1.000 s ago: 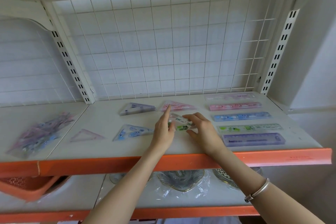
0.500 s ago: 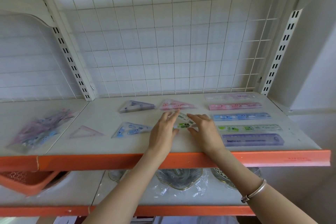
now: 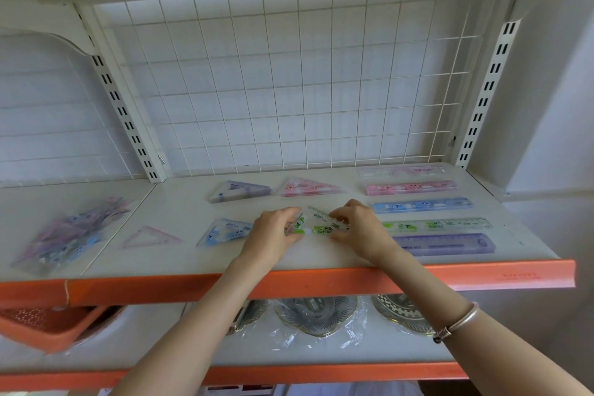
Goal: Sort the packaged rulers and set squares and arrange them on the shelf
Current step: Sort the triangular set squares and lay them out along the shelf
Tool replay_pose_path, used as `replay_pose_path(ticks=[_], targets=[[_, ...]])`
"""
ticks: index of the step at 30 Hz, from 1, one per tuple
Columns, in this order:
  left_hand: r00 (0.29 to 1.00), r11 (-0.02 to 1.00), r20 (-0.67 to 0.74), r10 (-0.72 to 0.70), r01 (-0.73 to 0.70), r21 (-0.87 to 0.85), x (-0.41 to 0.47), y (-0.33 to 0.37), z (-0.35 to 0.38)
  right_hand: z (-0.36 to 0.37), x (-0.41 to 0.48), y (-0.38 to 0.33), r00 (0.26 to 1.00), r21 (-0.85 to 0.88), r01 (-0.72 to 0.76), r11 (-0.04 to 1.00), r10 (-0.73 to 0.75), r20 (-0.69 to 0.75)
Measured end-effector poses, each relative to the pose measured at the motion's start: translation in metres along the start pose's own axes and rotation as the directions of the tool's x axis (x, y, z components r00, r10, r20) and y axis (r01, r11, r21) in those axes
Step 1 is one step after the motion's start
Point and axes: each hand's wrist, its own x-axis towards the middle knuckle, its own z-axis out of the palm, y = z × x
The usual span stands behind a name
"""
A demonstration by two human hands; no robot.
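A green packaged set square (image 3: 316, 224) lies flat on the white shelf (image 3: 321, 260) between my two hands. My left hand (image 3: 272, 231) pinches its left end and my right hand (image 3: 361, 228) pinches its right end. Around it lie a blue set square (image 3: 226, 231), a purple set square (image 3: 239, 191), a pink set square (image 3: 308, 187) and a bare pink triangle (image 3: 151, 236). To the right several packaged rulers lie in a column: clear (image 3: 403, 172), pink (image 3: 411, 187), blue (image 3: 422, 204), green (image 3: 437, 224) and purple (image 3: 445, 244).
A clear bag of mixed rulers and set squares (image 3: 69, 235) lies on the left shelf section. A wire grid (image 3: 289, 80) backs the shelf, whose front lip is orange (image 3: 321, 283). Below are wrapped glass plates (image 3: 316, 315) and an orange basket (image 3: 48, 325).
My left hand went from lying flat over the green set square to pinching its left end. The set square has settled flat on the shelf between both hands.
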Motion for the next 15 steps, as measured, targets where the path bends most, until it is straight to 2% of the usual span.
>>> replay_pose_path(ticks=[4, 6, 10, 15], targets=[[0.999, 1.0, 0.051, 0.003, -0.005, 0.027, 0.001, -0.001, -0.005, -0.008, 0.009, -0.001, 0.99, -0.006, -0.06, 0.998, 0.06, 0.125], [0.998, 0.995, 0.062, 0.012, -0.019, 0.099, 0.002, -0.002, -0.009, -0.011, 0.013, -0.001, 0.985, 0.01, -0.077, 0.997, 0.074, 0.158], [0.999, 0.963, 0.022, 0.041, -0.045, 0.266, 0.005, -0.005, -0.014, -0.014, 0.019, -0.002, 0.981, 0.015, -0.092, 0.996, 0.088, 0.174], [0.999, 0.964, 0.009, 0.044, -0.045, 0.264, 0.005, -0.005, -0.013, -0.012, 0.022, 0.0, 0.979, 0.017, -0.093, 0.996, 0.088, 0.184]])
